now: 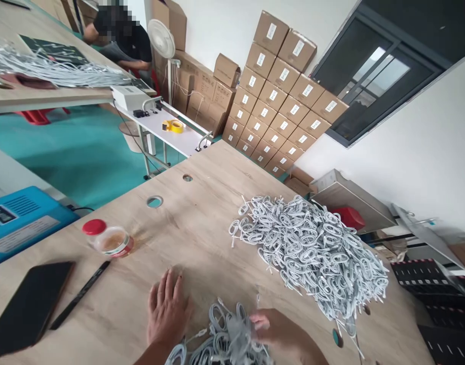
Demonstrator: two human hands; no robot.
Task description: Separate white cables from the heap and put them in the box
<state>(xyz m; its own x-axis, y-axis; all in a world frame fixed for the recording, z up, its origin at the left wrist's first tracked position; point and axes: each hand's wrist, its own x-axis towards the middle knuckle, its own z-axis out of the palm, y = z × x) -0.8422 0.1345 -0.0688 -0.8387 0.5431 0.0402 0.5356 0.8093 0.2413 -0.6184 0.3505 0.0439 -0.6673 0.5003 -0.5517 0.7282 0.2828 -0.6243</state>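
My left hand (167,306) lies flat on the wooden table, fingers stretched out and holding nothing. Just to its right, at the bottom edge of the head view, is a small heap of coiled grey-white cables (213,342). My right hand (270,327) is at the right side of this heap, its fingers curled on a blurred coiled cable (240,337). Motion smears that cable, so its details are lost. A much larger pile of similar coiled cables (312,248) covers the right part of the table.
A jar (116,242) with a red lid (94,226) beside it, a black marker (80,295) and a dark phone (29,306) lie left. Yellow tape (175,126) rests on a side bench. Cartons (278,96) are stacked behind. A person (122,38) sits at another table.
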